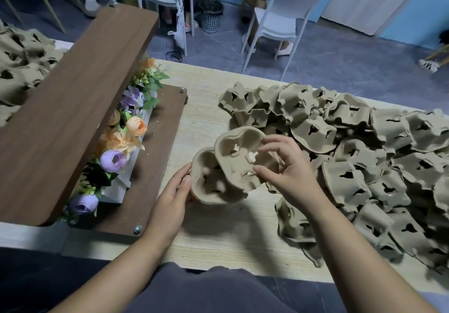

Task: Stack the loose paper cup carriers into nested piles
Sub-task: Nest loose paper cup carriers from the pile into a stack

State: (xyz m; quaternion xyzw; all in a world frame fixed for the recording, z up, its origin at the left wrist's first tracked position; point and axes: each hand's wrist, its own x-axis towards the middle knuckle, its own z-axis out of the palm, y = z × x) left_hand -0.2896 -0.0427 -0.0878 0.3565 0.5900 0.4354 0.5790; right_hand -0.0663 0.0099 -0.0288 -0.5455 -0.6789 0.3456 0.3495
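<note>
Two brown pulp cup carriers sit between my hands at the table's middle. My left hand (173,197) grips the left rim of the lower carrier (209,181), which faces open side up. My right hand (286,167) pinches the right edge of the upper carrier (239,152), held tilted and overlapping the lower one's right half. A big heap of loose carriers (364,162) lies mostly upside down to the right, touching my right wrist. One loose carrier (291,220) lies under my right forearm.
A wooden shelf (73,103) slants over artificial flowers (121,147) on a brown base board (155,171) at the left. More carriers (21,64) lie behind it at the far left. White chairs (279,18), a bin and seated people are beyond the table.
</note>
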